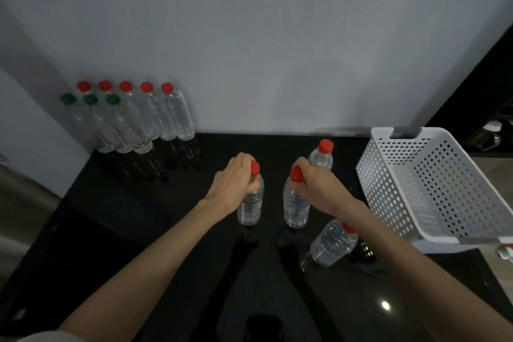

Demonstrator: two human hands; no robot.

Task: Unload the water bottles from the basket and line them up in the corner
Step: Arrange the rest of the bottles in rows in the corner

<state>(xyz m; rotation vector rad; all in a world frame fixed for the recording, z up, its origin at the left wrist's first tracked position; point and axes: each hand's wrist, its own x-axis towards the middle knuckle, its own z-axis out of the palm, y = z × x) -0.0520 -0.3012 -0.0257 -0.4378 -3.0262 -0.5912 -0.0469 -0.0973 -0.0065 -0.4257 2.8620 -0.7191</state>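
Left hand (236,183): fingers curled round the neck of the left bottle (250,205), upright on the dark surface (138,230).
Right hand (315,184): fingers curled round the neck of the right bottle (295,209).
Corner bottles (130,122): eight, in two rows against the wall.
Basket (388,183): white, perforated, at right.

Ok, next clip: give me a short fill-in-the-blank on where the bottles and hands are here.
1. The green-capped bottles in the corner number ___.
2. The left hand grips one bottle, the right hand a second bottle; both caps are ___.
3. The white basket stands to the ___ of both hands.
Missing words: three; red; right.
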